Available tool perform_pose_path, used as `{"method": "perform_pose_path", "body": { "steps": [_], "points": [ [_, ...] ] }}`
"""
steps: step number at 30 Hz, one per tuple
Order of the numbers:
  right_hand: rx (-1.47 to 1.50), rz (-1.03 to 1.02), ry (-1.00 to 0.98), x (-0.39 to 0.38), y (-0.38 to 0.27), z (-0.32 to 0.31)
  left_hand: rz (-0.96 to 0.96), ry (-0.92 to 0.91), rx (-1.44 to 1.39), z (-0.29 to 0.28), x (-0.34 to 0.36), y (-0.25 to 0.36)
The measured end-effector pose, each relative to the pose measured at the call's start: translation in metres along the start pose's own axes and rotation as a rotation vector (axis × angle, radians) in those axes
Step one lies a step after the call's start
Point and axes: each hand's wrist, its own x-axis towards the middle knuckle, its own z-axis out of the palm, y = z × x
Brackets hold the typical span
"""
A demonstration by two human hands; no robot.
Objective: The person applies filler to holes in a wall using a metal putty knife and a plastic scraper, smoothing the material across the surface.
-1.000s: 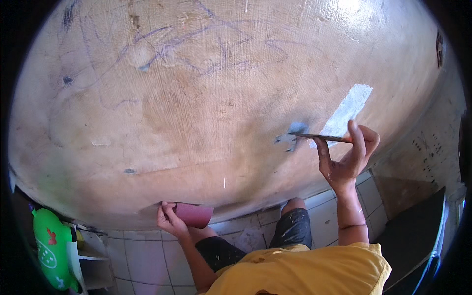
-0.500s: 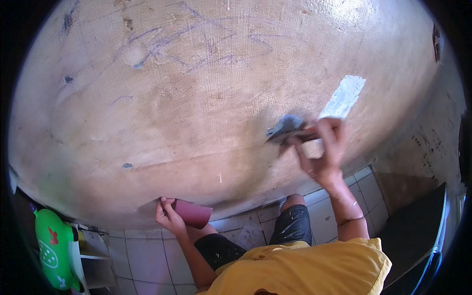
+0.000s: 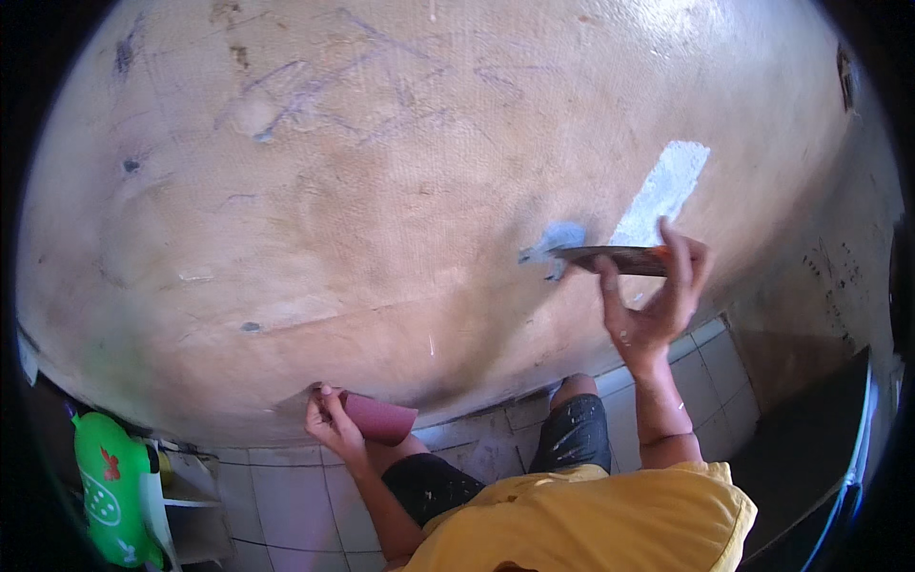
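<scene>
Flat scraper, tip over blue-grey bare patch on wall; contact unclear. Right hand pinches it between thumb and fingers; tilted blade could gouge or flake surrounding paint, loose pinch could let it twist. White strip just beside: stray edge might scuff it. Left hand, low, grips curled maroon sandpaper.

The maroon sheet looks papery and matt, the blade metallic, the wall rough, glossy higher up
</scene>
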Motion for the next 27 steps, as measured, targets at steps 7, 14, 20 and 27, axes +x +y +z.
{"method": "perform_pose_path", "body": {
  "steps": [7,14,20,27],
  "points": [
    [0.027,0.092,0.136,-0.006,0.001,0.001,0.1,0.002,0.072,0.001,0.0,-0.013],
    [0.043,0.153,0.104,-0.006,0.004,0.001,0.044,-0.004,0.056,0.005,0.0,0.0],
    [0.133,0.227,0.17,-0.019,0.0,0.007,0.04,-0.024,0.04,0.001,0.001,-0.002],
    [0.136,0.234,0.203,-0.027,-0.001,0.015,0.08,-0.06,0.086,-0.004,0.004,-0.009]
  ]
}}
